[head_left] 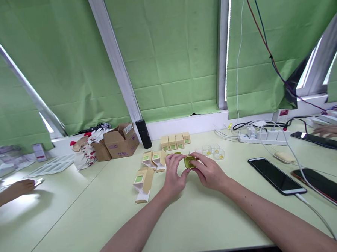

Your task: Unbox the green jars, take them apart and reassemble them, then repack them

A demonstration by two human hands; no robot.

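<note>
Both my hands meet at the middle of the pale green table [190,219] around a small green case [190,161]. My left hand [175,174] curls its fingers against the case's left side. My right hand [209,172] pinches it from the right. Just left of my hands lie open tan cartons [144,181] with green labels, some flattened. Behind them stands a row of several closed tan boxes [175,141]. Small clear plastic cups [215,151] sit right of the case.
A black cylinder [143,133], cardboard boxes [121,140] and a printed bag [83,153] stand at the back left. A power strip [263,136] with cables and phones [276,175] lies to the right. Other people's hands show at the left edge [19,187] and right edge [331,131].
</note>
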